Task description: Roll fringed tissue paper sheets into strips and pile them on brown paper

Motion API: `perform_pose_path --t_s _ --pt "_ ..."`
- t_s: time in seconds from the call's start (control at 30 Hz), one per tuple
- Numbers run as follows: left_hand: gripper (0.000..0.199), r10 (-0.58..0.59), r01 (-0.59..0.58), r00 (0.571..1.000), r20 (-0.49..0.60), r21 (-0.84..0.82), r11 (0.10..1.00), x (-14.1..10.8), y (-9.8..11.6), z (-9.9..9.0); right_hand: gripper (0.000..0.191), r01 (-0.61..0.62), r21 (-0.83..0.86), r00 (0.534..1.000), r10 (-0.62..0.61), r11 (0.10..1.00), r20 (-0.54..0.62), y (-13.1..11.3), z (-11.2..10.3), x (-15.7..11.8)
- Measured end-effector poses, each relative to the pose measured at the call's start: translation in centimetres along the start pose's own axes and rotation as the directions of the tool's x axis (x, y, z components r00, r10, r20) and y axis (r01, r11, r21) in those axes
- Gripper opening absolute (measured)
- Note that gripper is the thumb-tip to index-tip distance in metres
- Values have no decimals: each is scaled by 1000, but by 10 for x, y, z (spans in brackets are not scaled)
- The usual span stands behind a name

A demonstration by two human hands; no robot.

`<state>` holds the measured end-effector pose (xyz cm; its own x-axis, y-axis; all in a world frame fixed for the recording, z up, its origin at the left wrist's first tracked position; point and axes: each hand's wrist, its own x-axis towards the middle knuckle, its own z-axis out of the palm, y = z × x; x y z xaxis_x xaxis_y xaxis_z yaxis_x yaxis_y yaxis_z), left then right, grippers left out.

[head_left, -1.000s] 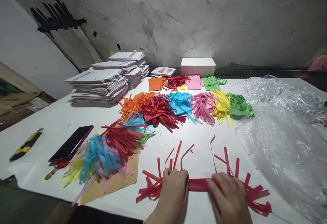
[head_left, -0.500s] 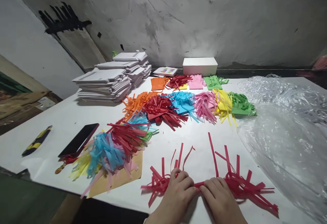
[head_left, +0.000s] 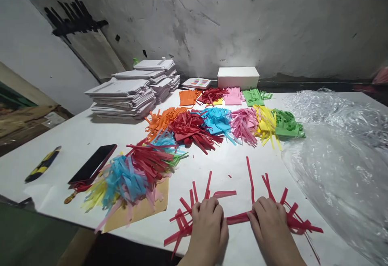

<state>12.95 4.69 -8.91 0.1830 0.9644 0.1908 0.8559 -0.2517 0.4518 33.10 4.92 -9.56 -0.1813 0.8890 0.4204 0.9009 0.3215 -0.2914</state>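
Note:
A strip of red fringed tissue paper point(head_left: 238, 218) lies across the front of the table, its middle rolled into a narrow band and its cut strands fanning out at both ends. My left hand point(head_left: 209, 221) has curled fingers closed over the band's left part. Around the right part of the same band, my right hand point(head_left: 269, 221) is closed in a similar way. A short stretch of the red band shows between the two hands. One loose red strand point(head_left: 250, 179) points away from me, near my right hand. The fingertips are partly hidden from view.
Colourful tissue tassels point(head_left: 129, 179) lie on a brown envelope point(head_left: 160, 201) at left, beside a phone point(head_left: 92, 165) and a box cutter point(head_left: 44, 164). Fringed paper bundles point(head_left: 218, 121), white stacks point(head_left: 121, 98) and a white box point(head_left: 238, 77) stand behind. Clear plastic point(head_left: 336, 169) covers the right side.
My hands have moved apart, showing more of the red band between them. A red strand by my left hand has dropped from upright to lying sideways.

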Motion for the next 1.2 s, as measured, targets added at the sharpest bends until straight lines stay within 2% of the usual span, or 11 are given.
perform_pose_path --t_s 0.1,0.17,0.23,0.33,0.5,0.67,0.77,0.83,0.97,1.1,1.2 --pt "22 137 -135 990 29 -52 989 -1 -5 1 22 112 138 993 -106 984 -52 -4 -2 2" --pt "22 224 -219 974 47 -89 972 -2 -8 -2 27 242 225 970 -230 944 -78 -8 -1 2" --pt "17 269 -263 962 37 -112 958 -2 -10 -4 33 318 246 948 -304 916 -92 -13 2 2" --pt "12 325 -323 946 -15 -138 936 -1 -10 -6 33 322 206 945 -300 924 -131 -17 5 2" --pt "17 380 -388 922 -79 -141 911 4 -8 1 25 278 304 960 -256 911 -111 -18 2 -1" --pt "12 400 -402 915 -51 -181 897 6 -10 3 39 332 252 941 -304 909 -147 -20 6 -4" --pt "14 432 -434 900 -53 -189 881 4 -14 2 41 357 195 932 -335 913 -140 -16 6 -8" --pt "17 425 -427 904 -54 -196 883 2 -16 -1 39 339 184 938 -315 923 -145 -11 5 -12" --pt "14 331 -317 944 7 -263 911 -2 -14 -8 33 229 204 970 -205 952 -133 0 7 -18" --pt "16 246 -230 968 39 -241 943 -7 -6 -7 28 110 174 994 -105 979 -34 2 15 -18" --pt "20 127 -128 992 -18 -141 982 -9 4 2 22 92 58 994 -95 994 55 1 17 -11"
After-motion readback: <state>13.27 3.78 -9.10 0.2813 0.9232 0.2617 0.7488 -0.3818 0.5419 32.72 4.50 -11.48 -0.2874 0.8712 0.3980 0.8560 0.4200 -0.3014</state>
